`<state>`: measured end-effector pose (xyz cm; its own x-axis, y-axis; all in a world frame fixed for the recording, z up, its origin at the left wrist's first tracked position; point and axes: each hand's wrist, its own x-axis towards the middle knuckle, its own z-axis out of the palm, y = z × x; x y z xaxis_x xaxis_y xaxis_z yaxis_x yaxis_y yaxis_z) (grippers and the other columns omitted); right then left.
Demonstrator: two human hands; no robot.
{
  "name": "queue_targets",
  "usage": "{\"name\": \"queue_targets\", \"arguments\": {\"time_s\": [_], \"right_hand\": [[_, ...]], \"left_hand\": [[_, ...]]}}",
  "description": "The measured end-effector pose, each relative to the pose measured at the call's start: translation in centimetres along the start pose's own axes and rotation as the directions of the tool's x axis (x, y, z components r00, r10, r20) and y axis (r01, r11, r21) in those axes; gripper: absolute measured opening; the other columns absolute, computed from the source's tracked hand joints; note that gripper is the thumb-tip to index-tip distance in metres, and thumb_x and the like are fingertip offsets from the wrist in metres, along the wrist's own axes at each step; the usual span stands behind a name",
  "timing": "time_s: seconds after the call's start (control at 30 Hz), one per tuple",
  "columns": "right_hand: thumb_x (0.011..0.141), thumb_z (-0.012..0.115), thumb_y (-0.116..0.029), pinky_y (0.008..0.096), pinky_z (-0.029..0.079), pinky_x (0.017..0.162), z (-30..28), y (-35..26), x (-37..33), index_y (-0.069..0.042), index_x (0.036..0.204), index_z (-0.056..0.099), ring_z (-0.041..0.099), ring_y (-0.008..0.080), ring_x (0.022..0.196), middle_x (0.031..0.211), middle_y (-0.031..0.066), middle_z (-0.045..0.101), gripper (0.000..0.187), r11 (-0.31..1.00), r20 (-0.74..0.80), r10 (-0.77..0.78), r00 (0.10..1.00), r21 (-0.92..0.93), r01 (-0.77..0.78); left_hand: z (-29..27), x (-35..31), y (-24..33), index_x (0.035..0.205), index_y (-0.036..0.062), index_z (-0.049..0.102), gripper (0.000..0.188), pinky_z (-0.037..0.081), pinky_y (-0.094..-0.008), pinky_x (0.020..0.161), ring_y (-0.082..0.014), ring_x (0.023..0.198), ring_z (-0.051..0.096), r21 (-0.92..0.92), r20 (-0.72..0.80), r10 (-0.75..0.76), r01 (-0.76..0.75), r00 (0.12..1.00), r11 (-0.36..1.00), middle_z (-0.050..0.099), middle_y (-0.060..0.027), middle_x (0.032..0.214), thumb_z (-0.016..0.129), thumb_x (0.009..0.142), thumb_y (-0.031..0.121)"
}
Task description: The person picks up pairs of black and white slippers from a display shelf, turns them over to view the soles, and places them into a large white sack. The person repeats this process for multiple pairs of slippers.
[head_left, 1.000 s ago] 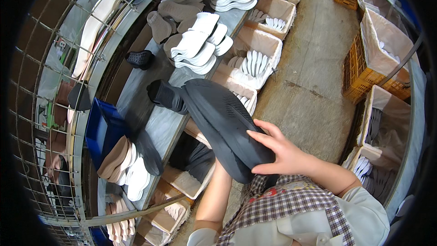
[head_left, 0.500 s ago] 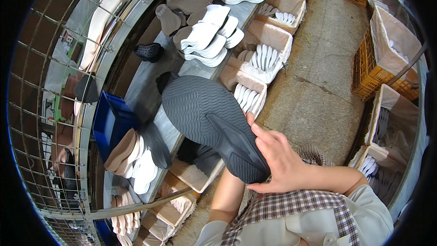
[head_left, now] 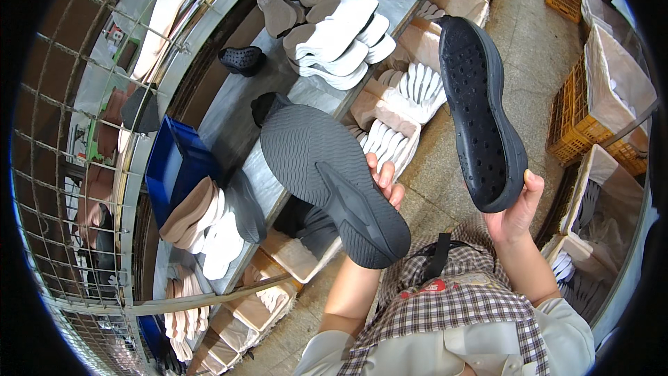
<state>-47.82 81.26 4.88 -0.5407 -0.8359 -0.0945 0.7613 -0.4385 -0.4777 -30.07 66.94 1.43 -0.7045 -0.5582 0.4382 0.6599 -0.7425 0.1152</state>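
Two dark shoe soles are held up in front of the person, one in each hand, well apart. The left sole (head_left: 334, 188) is matte charcoal and shows its tread: fine wavy grooves run across the broad forefoot and the heel, and a smooth, sculpted ridge fills the arch. It tilts with its forefoot toward the metal bench (head_left: 250, 167) and its heel toward the checked apron (head_left: 459, 306). The left hand (head_left: 387, 182) grips it from behind, fingertips curling past its right edge; the rest of that hand is hidden.

The right sole (head_left: 481, 111) stands nearly upright over the aisle floor (head_left: 518, 69), its inner side in view: a glossier black bed dotted with rows of small round marks, perhaps pits, inside a raised matte rim. The right hand (head_left: 516, 210) grasps it by the lower end, thumb along the outer edge.

Half a second ago the right hand lay on the lower right edge of the tread-up sole, and only that sole showed clearly in the hands. Now the right hand is away to the right with the second sole, while the first sole keeps its tread to view.
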Motion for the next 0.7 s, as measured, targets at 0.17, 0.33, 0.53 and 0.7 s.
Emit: {"name": "queue_targets", "arguments": {"time_s": [0.17, 0.33, 0.53, 0.7], "right_hand": [[0.083, 0.050, -0.044, 0.0403, 0.045, 0.095, -0.3, 0.3, -0.5, 0.000, 0.129, 0.046, 0.057, 0.0258, 0.111, 0.126, 0.0136, 0.056, 0.064, 0.999, 0.006, 0.030, 1.000, -0.013, -0.030], [0.073, 0.058, -0.045, 0.0358, 0.041, 0.099, 0.5, 0.5, -1.2, 0.003, 0.136, 0.032, 0.052, 0.0254, 0.116, 0.128, 0.0166, 0.050, 0.083, 0.981, 0.026, 0.051, 0.998, -0.190, -0.045], [0.076, 0.070, -0.037, 0.0384, 0.016, 0.113, -0.8, 3.2, -0.9, 0.001, 0.138, 0.039, 0.022, 0.0278, 0.140, 0.149, 0.0182, 0.026, 0.079, 0.836, 0.495, 0.226, 0.839, -0.540, 0.094], [0.069, 0.064, -0.017, 0.0374, 0.020, 0.112, -2.4, 4.8, 1.6, 0.001, 0.141, 0.035, 0.025, 0.0238, 0.139, 0.152, 0.0134, 0.023, 0.080, 0.844, 0.475, 0.536, 0.698, -0.325, -0.427]], "left_hand": [[-0.7, 0.1, -0.2, 0.119, 0.0054, 0.046, 0.045, 0.044, -0.0369, 0.061, -0.0218, 0.091, 0.043, 0.112, -0.037, 0.151, -0.146, 0.988, 0.983, 0.045, -0.0056, 0.116, 0.057, 0.088, 0.037], [-0.1, 1.0, 0.1, 0.125, 0.0054, 0.045, 0.049, 0.044, -0.0381, 0.065, -0.0228, 0.097, 0.045, 0.111, -0.061, 0.062, -0.055, 0.996, 0.992, 0.046, -0.0058, 0.124, 0.057, 0.088, 0.035], [1.4, 0.5, -0.3, 0.135, 0.0021, 0.039, 0.054, 0.045, -0.0428, 0.098, -0.0285, 0.119, 0.051, 0.277, -0.512, -0.088, 0.262, 0.854, 0.924, 0.047, -0.0181, 0.133, 0.045, 0.096, 0.039], [1.3, -1.5, 1.9, 0.133, -0.0011, 0.041, 0.063, 0.047, -0.0370, 0.096, -0.0263, 0.114, 0.054, 0.472, -0.715, -0.038, 0.521, 0.698, 0.711, 0.053, -0.0140, 0.125, 0.067, 0.085, 0.031]]}}
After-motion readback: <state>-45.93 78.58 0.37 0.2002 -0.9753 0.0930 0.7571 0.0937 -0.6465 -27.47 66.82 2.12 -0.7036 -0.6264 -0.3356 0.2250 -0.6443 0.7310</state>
